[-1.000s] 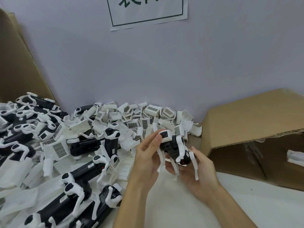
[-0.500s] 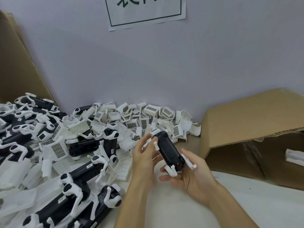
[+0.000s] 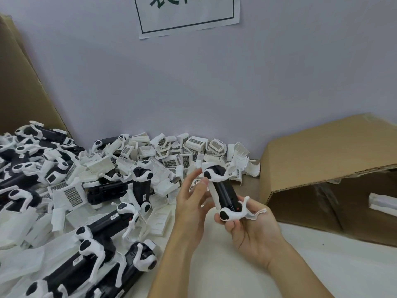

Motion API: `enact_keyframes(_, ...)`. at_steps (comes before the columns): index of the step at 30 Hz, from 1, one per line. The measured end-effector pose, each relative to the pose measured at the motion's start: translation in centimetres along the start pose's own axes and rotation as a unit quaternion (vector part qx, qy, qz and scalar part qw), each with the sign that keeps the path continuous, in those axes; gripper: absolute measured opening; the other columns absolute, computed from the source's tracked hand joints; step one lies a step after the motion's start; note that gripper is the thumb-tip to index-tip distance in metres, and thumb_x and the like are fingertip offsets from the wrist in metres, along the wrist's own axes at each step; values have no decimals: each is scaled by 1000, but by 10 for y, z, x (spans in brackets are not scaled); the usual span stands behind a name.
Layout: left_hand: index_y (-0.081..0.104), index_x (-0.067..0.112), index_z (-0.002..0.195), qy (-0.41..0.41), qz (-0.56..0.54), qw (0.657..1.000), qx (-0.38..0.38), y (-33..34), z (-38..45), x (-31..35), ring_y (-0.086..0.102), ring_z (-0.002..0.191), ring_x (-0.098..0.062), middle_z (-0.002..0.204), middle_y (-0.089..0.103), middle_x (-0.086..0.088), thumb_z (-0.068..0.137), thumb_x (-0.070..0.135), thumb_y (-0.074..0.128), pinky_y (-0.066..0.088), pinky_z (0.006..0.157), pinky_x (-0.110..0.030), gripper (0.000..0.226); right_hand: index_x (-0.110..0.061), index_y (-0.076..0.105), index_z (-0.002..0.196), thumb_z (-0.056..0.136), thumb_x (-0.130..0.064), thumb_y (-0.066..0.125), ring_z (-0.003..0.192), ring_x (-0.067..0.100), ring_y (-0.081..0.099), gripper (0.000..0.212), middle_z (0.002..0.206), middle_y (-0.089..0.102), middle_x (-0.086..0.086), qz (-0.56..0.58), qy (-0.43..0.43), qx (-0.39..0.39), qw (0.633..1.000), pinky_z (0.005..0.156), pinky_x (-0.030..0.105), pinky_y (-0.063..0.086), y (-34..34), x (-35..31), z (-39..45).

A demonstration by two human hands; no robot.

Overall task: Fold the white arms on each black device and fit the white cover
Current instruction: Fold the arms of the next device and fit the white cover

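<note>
Head view: black device (image 3: 224, 193) held in the air above the white bench (image 3: 322, 265), between both hands, tilted with its far end up. Right hand (image 3: 251, 231) cradles the near end, fingers curled under it, grip closed round the white arm (image 3: 238, 212) there. Left hand (image 3: 191, 203) fingers mostly straight, fingertips touching the upper white arm (image 3: 214, 175), grip loose. Pile of white covers (image 3: 171, 153) behind against the wall; more black devices (image 3: 103, 229) heaped at left. Cardboard box (image 3: 330, 160) on its side at right.
</note>
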State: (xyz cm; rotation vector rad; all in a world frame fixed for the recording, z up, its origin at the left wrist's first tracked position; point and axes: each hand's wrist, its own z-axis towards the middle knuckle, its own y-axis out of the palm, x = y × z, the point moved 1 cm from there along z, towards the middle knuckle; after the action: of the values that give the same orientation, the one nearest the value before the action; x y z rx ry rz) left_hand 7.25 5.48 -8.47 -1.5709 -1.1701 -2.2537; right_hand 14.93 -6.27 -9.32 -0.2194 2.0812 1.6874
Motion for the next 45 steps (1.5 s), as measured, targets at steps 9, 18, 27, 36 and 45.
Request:
enact_keyframes(9,79,9,86,-37,67,994,78,-10,6,-10,71,83,-26,94,76,-17,90,7,66,56,66,-27,14,-6,55,106,108,-27,33,72,22,69,31,85,70,10,-270,-313,146,899,60,37,58,-2,22,19)
enact_keyframes(18,78,19,99,-33,121,992,-8,-2,2,-12,71,91,-19,102,76,-6,86,56,56,51,77,-29,46,-41,48,113,76,-33,78,110,2,55,48,116,51,-15,-555,-487,223,636,87,9,44,-7,25,17)
enact_keyframes(27,79,19,80,0,171,982,74,-3,2,-13,74,81,-22,84,77,-8,72,65,75,55,77,-36,46,-41,45,129,76,-48,75,111,-4,52,61,117,48,-31,-637,-409,215,616,83,9,44,-16,25,21)
enact_keyframes(36,76,24,77,53,285,949,128,0,-2,-11,72,71,-8,72,76,5,103,46,36,51,64,-23,53,-22,70,109,93,-42,65,82,9,72,26,95,75,-7,-466,-293,267,791,81,37,60,-6,17,18)
enact_keyframes(45,65,19,97,158,306,904,255,-12,3,-16,56,105,-27,101,65,-3,102,26,37,39,88,-40,29,-4,62,100,97,-16,52,72,31,65,16,95,66,19,-55,-279,148,947,64,36,59,48,-44,8)
